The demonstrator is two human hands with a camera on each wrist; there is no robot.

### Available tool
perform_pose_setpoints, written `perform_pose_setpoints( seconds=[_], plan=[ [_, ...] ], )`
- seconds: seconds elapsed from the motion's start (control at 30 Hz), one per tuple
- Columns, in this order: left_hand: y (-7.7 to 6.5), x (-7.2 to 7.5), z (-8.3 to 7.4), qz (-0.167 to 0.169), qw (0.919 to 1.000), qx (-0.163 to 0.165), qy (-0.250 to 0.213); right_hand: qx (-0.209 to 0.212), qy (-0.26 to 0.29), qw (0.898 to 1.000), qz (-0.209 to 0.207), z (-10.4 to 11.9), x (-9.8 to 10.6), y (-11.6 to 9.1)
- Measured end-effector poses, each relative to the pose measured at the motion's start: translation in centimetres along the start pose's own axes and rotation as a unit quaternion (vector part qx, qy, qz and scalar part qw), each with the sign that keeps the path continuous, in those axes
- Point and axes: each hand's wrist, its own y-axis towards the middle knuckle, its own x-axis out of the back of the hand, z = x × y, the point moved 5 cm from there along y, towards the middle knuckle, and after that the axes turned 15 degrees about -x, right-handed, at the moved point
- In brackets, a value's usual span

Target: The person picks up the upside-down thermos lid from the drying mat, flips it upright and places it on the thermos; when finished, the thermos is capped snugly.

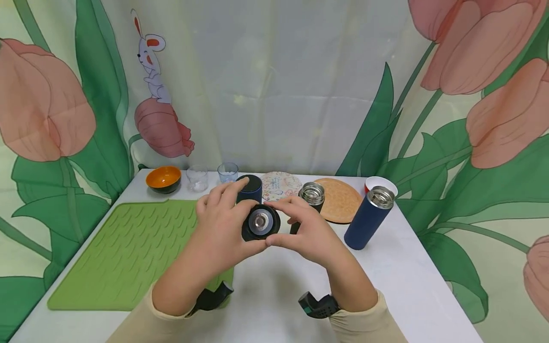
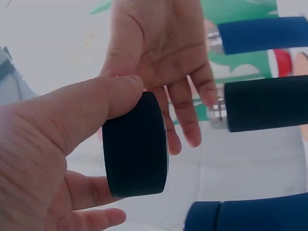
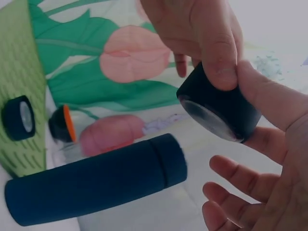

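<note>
Between both hands is a dark bottle lid (image 1: pixel 260 222), its silvery underside turned toward the head camera. My left hand (image 1: pixel 220 228) pinches it with the thumb on one edge and fingers opposite. From the other side my right hand (image 1: pixel 310 231) grips the same lid (image 3: pixel 219 103) with thumb and index finger, its other fingers spread away from it. Behind the right hand stands a black flask (image 1: pixel 312 193) with a bare steel mouth, partly hidden. A blue flask (image 1: pixel 368 219), also lidless, is to the right. Behind the left hand's fingers stands a capped dark blue flask (image 1: pixel 250 188).
A green ridged mat (image 1: pixel 128 247) covers the table's left side; another dark lid (image 3: pixel 19 118) lies on it. Along the back are an orange bowl (image 1: pixel 163 178), a clear glass (image 1: pixel 197 178), a bluish glass (image 1: pixel 228 172), a floral round mat (image 1: pixel 280 185), a round board (image 1: pixel 340 200) and a white bowl (image 1: pixel 381 182).
</note>
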Motion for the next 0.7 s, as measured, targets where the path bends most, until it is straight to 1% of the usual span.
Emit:
perform_pose_setpoints(
  seconds=[0.1,0.2,0.3,0.37,0.5,0.6,0.7],
  plan=[
    [0.2,0.3,0.3,0.000,0.9998,0.015,-0.015,0.006,0.013,1.000,-0.001,0.1,0.3,0.6],
    [0.5,0.3,0.8,0.006,0.9990,0.037,-0.025,0.005,0.020,1.000,-0.003,0.1,0.5,1.2],
    [0.6,0.3,1.1,0.005,0.9982,0.051,-0.029,0.009,0.028,1.000,-0.003,-0.1,0.4,1.7],
    [0.7,0.4,1.2,-0.001,0.9982,0.051,-0.031,0.017,0.034,0.999,-0.001,-0.2,0.4,2.0],
    [0.9,0.6,1.1,-0.014,0.9985,0.036,-0.039,0.038,0.045,0.998,0.015,-0.5,0.5,2.3],
    [1.1,0.5,1.0,-0.008,0.9984,0.028,-0.048,0.054,0.042,0.997,0.037,-0.5,0.6,2.3],
    [1.1,0.3,1.1,0.004,0.9971,0.030,-0.069,0.067,0.031,0.996,0.049,-0.4,0.8,2.4]
  ],
)
